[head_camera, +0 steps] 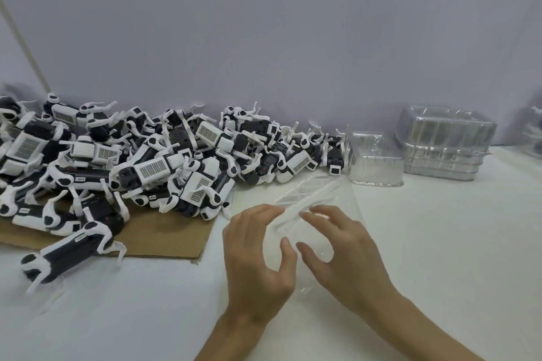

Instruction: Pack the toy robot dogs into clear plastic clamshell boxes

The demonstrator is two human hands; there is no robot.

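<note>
A clear plastic clamshell box (319, 199) lies on the white table in front of me, hard to see against the surface. My left hand (255, 255) holds its left side, fingers and thumb curled around the edge. On the right side, my right hand (337, 246) grips it with thumb and fingers. A large pile of black-and-white toy robot dogs (164, 161) covers the left half of the table. One dog (67, 255) lies apart at the pile's near edge.
A brown cardboard sheet (164, 240) lies under the pile. Stacks of empty clear clamshell boxes stand at the back: a small stack (375, 161) and a larger one (445, 143). More clear boxes (533, 126) show at the far right edge. A wall rises behind.
</note>
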